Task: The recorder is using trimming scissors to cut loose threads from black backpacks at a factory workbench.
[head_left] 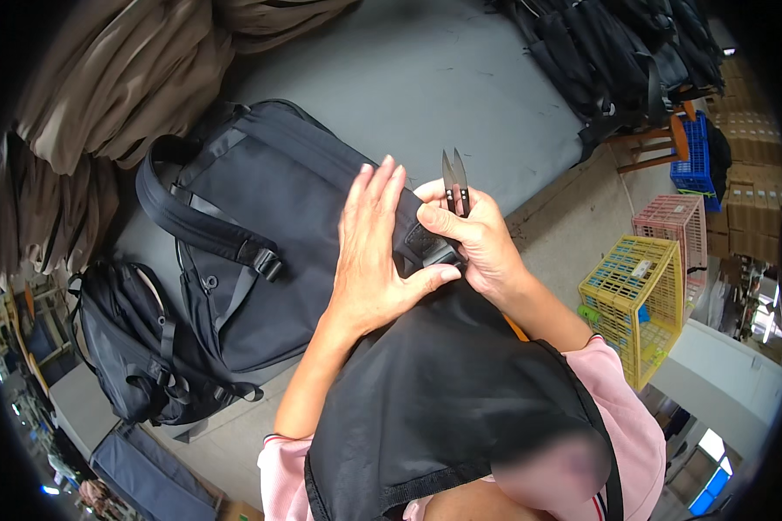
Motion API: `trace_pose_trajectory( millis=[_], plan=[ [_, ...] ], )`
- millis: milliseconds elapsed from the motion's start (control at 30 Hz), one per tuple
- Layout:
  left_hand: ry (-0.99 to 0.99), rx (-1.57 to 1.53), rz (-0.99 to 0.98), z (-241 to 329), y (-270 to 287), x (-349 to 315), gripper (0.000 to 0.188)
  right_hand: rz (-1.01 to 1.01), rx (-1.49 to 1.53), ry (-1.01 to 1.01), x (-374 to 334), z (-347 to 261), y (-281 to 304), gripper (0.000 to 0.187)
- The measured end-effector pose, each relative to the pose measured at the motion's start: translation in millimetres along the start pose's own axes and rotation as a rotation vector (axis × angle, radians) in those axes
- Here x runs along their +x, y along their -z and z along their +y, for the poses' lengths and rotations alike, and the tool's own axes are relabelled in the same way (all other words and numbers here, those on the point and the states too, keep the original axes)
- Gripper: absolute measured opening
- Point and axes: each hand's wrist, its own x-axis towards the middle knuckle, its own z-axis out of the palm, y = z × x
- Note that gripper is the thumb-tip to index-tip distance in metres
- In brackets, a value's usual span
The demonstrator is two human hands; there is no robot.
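A black backpack [295, 200] lies on the grey table, its padded strap [202, 227] looped toward the left. My left hand [372, 252] is open on it, fingers stretched out together and thumb reaching toward a black buckle [441, 253]. In my right hand [471, 233] is a pair of thread snips [455, 184], dark blades pointing away from me and slightly apart. The right thumb lies just above the buckle and a small stitched strap patch; whether the fingers behind also grip the strap is hidden. A black apron [408, 391] covers my front.
A second black bag [152, 347] lies at the table's left edge. Brown fabric pieces [122, 78] are heaped far left, black bags [608, 52] far right. Beyond the right edge stand a wooden stool [656, 143], a yellow crate [634, 304], a pink crate [672, 227] and a blue crate [693, 161].
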Motion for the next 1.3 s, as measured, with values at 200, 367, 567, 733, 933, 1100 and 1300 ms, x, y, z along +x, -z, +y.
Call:
trace_pose_trajectory(
  millis=[200,367,567,733,933,1100,1300],
  plan=[
    [0.052,-0.019,-0.001,-1.6,2.8,-1.3,0.063,0.008,-0.024,0.039,4.8,5.7,-2.1,0.015],
    [0.200,-0.150,0.100,-9.5,9.9,0.1,0.041,-0.014,-1.081,0.844,6.5,-2.3,4.6,0.018],
    [0.466,-0.662,0.003,-7.8,34.1,3.3,0.048,-0.114,-1.246,0.887,0.5,-21.6,-8.2,0.028],
    [0.461,-0.695,-0.004,-12.3,36.0,1.5,0.050,-0.174,-1.264,0.942,12.6,-20.7,-16.9,0.027],
    [0.460,-0.694,-0.011,-15.2,36.2,-0.7,0.051,-0.227,-1.387,0.965,12.2,-26.2,-25.6,0.023],
    [0.473,-0.704,0.003,-11.0,38.2,1.5,0.054,-0.172,-1.253,0.987,14.9,-17.2,-15.4,0.019],
    [0.304,-0.415,0.212,-1.8,43.6,-7.7,0.043,0.031,-0.871,0.698,19.8,-13.4,7.6,0.014]
  ],
)
